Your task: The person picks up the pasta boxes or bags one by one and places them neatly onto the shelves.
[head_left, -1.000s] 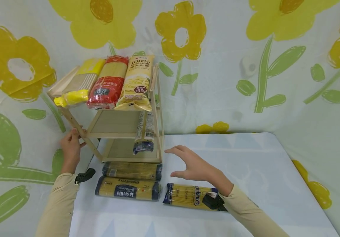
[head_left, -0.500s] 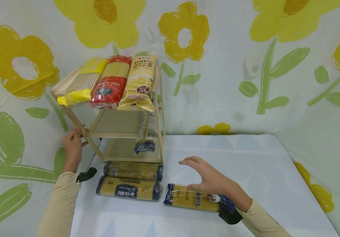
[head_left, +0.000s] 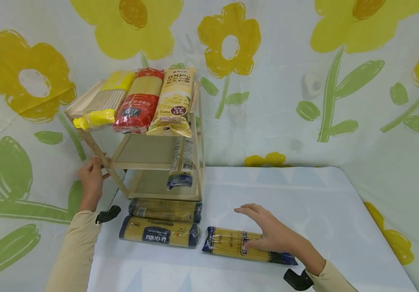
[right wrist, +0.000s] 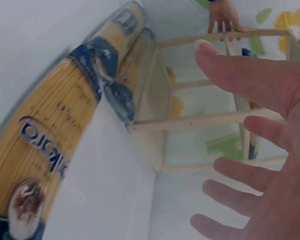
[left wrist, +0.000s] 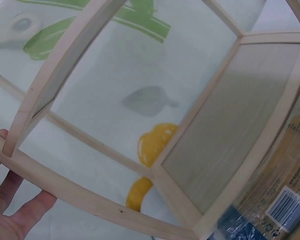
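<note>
My left hand (head_left: 92, 182) grips the left side rail of a three-tier wooden shelf rack (head_left: 144, 152). In the left wrist view, its fingers (left wrist: 37, 205) lie behind the wooden rail. My right hand (head_left: 276, 234) hovers over a blue-ended pack of spaghetti (head_left: 227, 245) lying on the table, its fingers spread and holding nothing. The right wrist view shows that spaghetti pack (right wrist: 45, 135) apart from the palm. On the middle tier, a spaghetti pack (head_left: 181, 162) stands at the right, jutting past the front edge.
A yellow pasta pack (head_left: 109, 95), a red one (head_left: 138, 101) and a cream one (head_left: 174, 101) fill the top tier. Two more spaghetti packs (head_left: 158, 232) (head_left: 165, 210) lie before the rack. The white table (head_left: 286, 190) meets a flower-printed backdrop (head_left: 268, 113).
My right hand has drawn back from beside the rack, rightward and toward me, over the spaghetti pack. The left hand keeps its grip on the rack. The view has shifted slightly.
</note>
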`<state>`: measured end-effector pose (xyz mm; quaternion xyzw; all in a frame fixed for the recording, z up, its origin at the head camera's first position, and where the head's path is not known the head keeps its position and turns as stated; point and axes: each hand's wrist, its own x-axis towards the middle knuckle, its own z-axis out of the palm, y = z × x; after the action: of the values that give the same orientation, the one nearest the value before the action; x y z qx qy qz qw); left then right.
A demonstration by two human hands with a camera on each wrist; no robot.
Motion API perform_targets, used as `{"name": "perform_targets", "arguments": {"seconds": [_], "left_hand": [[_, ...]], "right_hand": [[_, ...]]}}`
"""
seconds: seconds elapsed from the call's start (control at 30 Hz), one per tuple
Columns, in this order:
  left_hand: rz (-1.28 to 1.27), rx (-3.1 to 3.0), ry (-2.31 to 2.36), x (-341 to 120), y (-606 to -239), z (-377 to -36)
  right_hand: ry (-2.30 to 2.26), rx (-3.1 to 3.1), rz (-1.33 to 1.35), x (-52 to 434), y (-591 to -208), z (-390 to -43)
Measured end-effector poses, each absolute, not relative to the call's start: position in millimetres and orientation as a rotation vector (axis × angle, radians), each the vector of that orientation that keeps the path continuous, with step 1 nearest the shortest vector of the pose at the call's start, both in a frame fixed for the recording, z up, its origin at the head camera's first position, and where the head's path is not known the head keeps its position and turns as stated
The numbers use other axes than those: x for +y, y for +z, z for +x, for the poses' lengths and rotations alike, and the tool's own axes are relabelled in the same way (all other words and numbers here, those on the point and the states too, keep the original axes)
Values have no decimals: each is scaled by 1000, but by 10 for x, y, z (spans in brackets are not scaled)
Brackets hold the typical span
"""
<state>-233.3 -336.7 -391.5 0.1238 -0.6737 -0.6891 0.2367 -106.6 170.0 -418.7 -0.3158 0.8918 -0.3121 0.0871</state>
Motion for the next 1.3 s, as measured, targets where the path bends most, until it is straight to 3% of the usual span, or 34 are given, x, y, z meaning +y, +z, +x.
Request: {"name": "perform_targets", "arguments": {"seconds": [0.43,1.0,1.3], "left_hand": [[323,-1859,-1862,-3411,-3992,-2392],[354,-1874,-1870,-3382,-3942,-2333],[339,-1872,-1880,-3314,-3852,-2293]], "right_hand": [[-875,2755,-811,2132,-4634,-900],[-647,2799,-444,2578,-5413,-699],[-545,2969,-616,2587,-5525,-747]]}}
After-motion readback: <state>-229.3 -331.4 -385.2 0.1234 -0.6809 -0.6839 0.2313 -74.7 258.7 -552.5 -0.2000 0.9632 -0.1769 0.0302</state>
